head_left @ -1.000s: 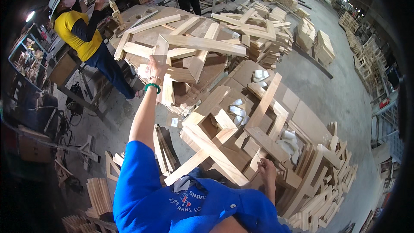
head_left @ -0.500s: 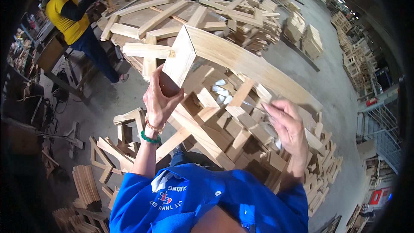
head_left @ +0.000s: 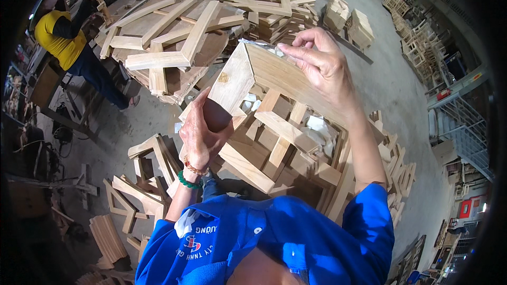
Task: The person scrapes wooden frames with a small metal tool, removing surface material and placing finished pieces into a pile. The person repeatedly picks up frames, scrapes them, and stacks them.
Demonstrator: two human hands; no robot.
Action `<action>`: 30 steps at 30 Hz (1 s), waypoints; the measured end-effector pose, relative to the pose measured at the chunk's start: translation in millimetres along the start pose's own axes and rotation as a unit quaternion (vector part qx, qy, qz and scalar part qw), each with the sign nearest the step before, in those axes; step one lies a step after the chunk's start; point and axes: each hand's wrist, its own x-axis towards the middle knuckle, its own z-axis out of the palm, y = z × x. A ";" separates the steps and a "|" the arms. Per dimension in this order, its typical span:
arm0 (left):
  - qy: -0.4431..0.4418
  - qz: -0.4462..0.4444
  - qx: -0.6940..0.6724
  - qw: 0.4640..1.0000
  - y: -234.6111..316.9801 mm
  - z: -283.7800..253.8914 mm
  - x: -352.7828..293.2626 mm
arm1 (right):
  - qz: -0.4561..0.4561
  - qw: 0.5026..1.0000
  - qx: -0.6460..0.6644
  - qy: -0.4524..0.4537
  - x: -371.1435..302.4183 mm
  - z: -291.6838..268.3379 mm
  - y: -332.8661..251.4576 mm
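My left hand [head_left: 203, 134] is closed round the lower end of the short arm of a mitred wooden piece [head_left: 231, 81]. This pale piece is raised above the pile, its corner pointing away from me, and its long arm runs off to the right. A knot marks the short arm. At the corner's top edge lies a thin, crumpled white strip [head_left: 259, 45], its material unclear. My right hand [head_left: 325, 66] pinches the right end of this strip between thumb and forefinger, in front of the long arm.
Below are stacked wooden parts [head_left: 288, 129] with white scraps [head_left: 319, 126] among them. A round-edged board [head_left: 206, 55] bearing angled wooden pieces stands ahead. More frames [head_left: 153, 163] lie at left on the floor. A person in yellow [head_left: 60, 39] works far left.
My right hand has moved from above the pile up and left to the wooden piece's top edge, where the white strip now shows. The view has shifted, and my left hand keeps its grip.
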 end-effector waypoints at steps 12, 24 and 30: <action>-0.053 -0.079 -0.078 0.992 3.7 12.8 -1.4 | 0.020 0.996 -0.051 -0.069 -38.2 -17.8 -5.3; -0.214 -0.195 -0.530 0.798 -30.4 60.9 19.7 | 0.324 0.880 0.318 0.142 -131.5 8.2 -67.2; -0.357 -0.285 -0.658 0.599 1.0 80.7 9.5 | 0.407 0.810 0.339 0.253 -159.5 24.4 -49.3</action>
